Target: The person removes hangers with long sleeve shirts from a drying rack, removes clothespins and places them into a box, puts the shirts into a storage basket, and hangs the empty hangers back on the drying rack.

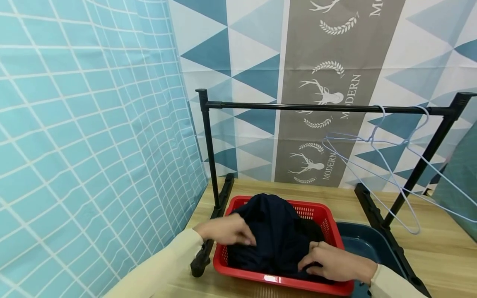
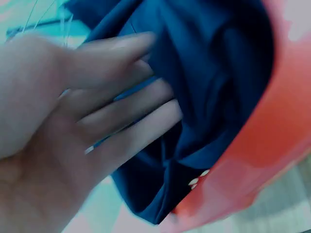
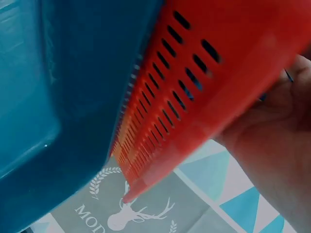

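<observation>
A dark navy piece of clothing [image 1: 273,231] lies heaped in a red plastic basket [image 1: 238,271]. Over its left side is my left hand [image 1: 227,229], slightly blurred. In the left wrist view the left hand's fingers [image 2: 141,114] reach out loosely against the navy cloth [image 2: 209,73]. On the right, my right hand [image 1: 329,260] reaches over the basket's edge, its fingers bent down at the cloth; whether they pinch it does not show. The basket's slotted side [image 3: 170,87] hides those fingers in the right wrist view. A black cloth [image 1: 311,229] lies beside the navy one.
A black clothes rack [image 1: 283,106] stands over the basket on the wooden surface [image 1: 328,192]. Thin light-blue wire hangers [image 1: 372,140] hang at its right end. A dark blue basin [image 1: 357,240] sits right of the basket. Patterned sheets cover the back and left.
</observation>
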The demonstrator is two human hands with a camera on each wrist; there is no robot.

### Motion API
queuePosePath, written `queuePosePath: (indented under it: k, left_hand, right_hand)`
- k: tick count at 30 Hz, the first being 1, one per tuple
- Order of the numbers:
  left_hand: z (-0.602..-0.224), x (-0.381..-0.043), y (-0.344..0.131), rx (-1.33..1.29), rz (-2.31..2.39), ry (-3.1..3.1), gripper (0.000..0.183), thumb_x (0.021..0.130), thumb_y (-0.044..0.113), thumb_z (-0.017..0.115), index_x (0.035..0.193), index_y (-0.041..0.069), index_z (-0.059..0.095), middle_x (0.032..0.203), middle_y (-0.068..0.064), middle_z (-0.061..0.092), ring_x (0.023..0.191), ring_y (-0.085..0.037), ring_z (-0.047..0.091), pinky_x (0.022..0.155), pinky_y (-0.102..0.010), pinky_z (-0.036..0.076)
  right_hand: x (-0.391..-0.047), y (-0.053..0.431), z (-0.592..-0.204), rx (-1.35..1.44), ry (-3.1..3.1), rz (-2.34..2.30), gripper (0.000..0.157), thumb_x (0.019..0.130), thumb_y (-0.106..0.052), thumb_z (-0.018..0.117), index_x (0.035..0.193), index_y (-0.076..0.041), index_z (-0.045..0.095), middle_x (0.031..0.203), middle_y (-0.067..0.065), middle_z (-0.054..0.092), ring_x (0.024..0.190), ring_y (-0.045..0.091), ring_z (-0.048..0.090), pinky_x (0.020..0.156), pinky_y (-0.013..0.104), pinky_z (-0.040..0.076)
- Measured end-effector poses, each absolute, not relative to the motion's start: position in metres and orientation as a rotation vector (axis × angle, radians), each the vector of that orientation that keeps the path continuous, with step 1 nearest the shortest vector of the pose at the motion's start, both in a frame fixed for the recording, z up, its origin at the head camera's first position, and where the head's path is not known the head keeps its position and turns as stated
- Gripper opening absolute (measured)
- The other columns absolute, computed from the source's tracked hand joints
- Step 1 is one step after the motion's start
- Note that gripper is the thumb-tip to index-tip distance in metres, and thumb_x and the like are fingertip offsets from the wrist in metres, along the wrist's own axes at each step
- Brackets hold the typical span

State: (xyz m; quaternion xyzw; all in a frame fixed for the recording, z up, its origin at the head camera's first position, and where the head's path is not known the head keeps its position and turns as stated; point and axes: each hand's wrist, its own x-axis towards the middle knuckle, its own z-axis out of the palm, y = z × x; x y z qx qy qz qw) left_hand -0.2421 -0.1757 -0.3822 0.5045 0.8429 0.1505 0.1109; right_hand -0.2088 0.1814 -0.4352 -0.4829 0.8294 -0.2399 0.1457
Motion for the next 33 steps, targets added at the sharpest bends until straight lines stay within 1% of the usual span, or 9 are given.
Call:
queuePosePath:
  k: [4, 9, 16, 20, 24, 27, 29, 31, 33]
  left_hand:
    - [-0.372, -0.265, -0.177, 1.321, 0.739, 2.855, 0.026, 0.098, 0.019, 0.074, 0.124, 0.014, 0.075, 0.105, 0.001, 0.073, 0.072, -0.002, 0.062, 0.071, -0.024, 0.054]
    - [-0.366, -0.283, -0.168, 1.183, 0.513, 2.986, 0.069, 0.097, 0.036, 0.073, 0.158, 0.021, 0.044, 0.147, -0.011, 0.052, 0.108, -0.022, 0.063, 0.095, -0.043, 0.051]
    - [-0.378, -0.269, -0.151, 1.524, 0.023, 2.630, 0.017, 0.104, 0.025, 0.063, 0.106, 0.012, 0.074, 0.128, -0.006, 0.068, 0.122, -0.019, 0.061, 0.103, -0.029, 0.047]
    - [-0.379, -0.245, -0.153, 1.393, -0.109, 2.511, 0.041, 0.107, 0.027, 0.057, 0.144, 0.010, 0.060, 0.153, -0.007, 0.050, 0.140, -0.018, 0.049, 0.112, -0.030, 0.039]
    - [-0.378, -0.229, -0.159, 1.217, 0.001, 2.408, 0.063, 0.109, 0.018, 0.054, 0.165, 0.023, 0.027, 0.166, -0.009, 0.026, 0.090, -0.010, 0.070, 0.087, -0.021, 0.052]
    - [-0.383, -0.223, -0.160, 1.158, -0.026, 2.382, 0.076, 0.105, 0.005, 0.053, 0.165, 0.038, 0.020, 0.169, -0.008, 0.018, 0.046, -0.007, 0.040, 0.054, -0.019, 0.041]
    - [-0.388, -0.220, -0.158, 1.137, -0.096, 2.376, 0.079, 0.102, 0.000, 0.055, 0.163, 0.041, 0.026, 0.170, -0.007, 0.017, 0.059, -0.002, 0.053, 0.057, -0.017, 0.041]
    - [-0.391, -0.218, -0.155, 1.118, -0.176, 2.378, 0.077, 0.099, -0.001, 0.056, 0.160, 0.040, 0.034, 0.169, -0.004, 0.019, 0.093, 0.000, 0.064, 0.076, -0.015, 0.048]
    - [-0.394, -0.217, -0.153, 1.082, -0.214, 2.378, 0.074, 0.098, 0.000, 0.057, 0.159, 0.038, 0.039, 0.169, -0.002, 0.022, 0.134, -0.007, 0.051, 0.100, -0.021, 0.046]
  right_hand:
    - [-0.209, 0.183, -0.429, -1.408, 2.378, -0.664, 0.021, 0.101, -0.019, 0.067, 0.117, -0.023, 0.079, 0.109, -0.019, 0.071, 0.080, 0.000, 0.044, 0.067, 0.018, 0.041]
    - [-0.209, 0.184, -0.425, -1.388, 2.370, -0.660, 0.021, 0.102, -0.022, 0.066, 0.117, -0.023, 0.080, 0.110, -0.018, 0.072, 0.078, 0.001, 0.042, 0.065, 0.017, 0.037]
    - [-0.206, 0.183, -0.428, -1.331, 2.357, -0.661, 0.022, 0.101, -0.023, 0.066, 0.118, -0.023, 0.080, 0.111, -0.018, 0.072, 0.079, 0.000, 0.042, 0.066, 0.019, 0.036]
    - [-0.204, 0.184, -0.432, -1.313, 2.360, -0.650, 0.024, 0.101, -0.023, 0.066, 0.122, -0.022, 0.078, 0.114, -0.018, 0.072, 0.077, 0.000, 0.042, 0.064, 0.018, 0.035]
    - [-0.203, 0.187, -0.435, -1.260, 2.384, -0.625, 0.030, 0.100, -0.025, 0.067, 0.129, -0.025, 0.074, 0.112, -0.022, 0.069, 0.078, 0.000, 0.041, 0.064, 0.021, 0.034]
    - [-0.201, 0.188, -0.436, -1.203, 2.405, -0.604, 0.035, 0.099, -0.027, 0.068, 0.134, -0.027, 0.071, 0.103, -0.024, 0.065, 0.082, 0.001, 0.040, 0.067, 0.025, 0.034]
    - [-0.200, 0.188, -0.436, -1.193, 2.413, -0.596, 0.037, 0.098, -0.028, 0.069, 0.135, -0.027, 0.070, 0.098, -0.025, 0.062, 0.082, 0.001, 0.039, 0.067, 0.026, 0.034]
    - [-0.199, 0.187, -0.438, -1.197, 2.415, -0.593, 0.038, 0.098, -0.029, 0.069, 0.137, -0.027, 0.070, 0.092, -0.024, 0.058, 0.082, 0.001, 0.039, 0.068, 0.027, 0.033]
    - [-0.199, 0.187, -0.439, -1.211, 2.413, -0.592, 0.039, 0.099, -0.031, 0.068, 0.137, -0.028, 0.069, 0.090, -0.024, 0.056, 0.083, 0.001, 0.039, 0.067, 0.027, 0.033]
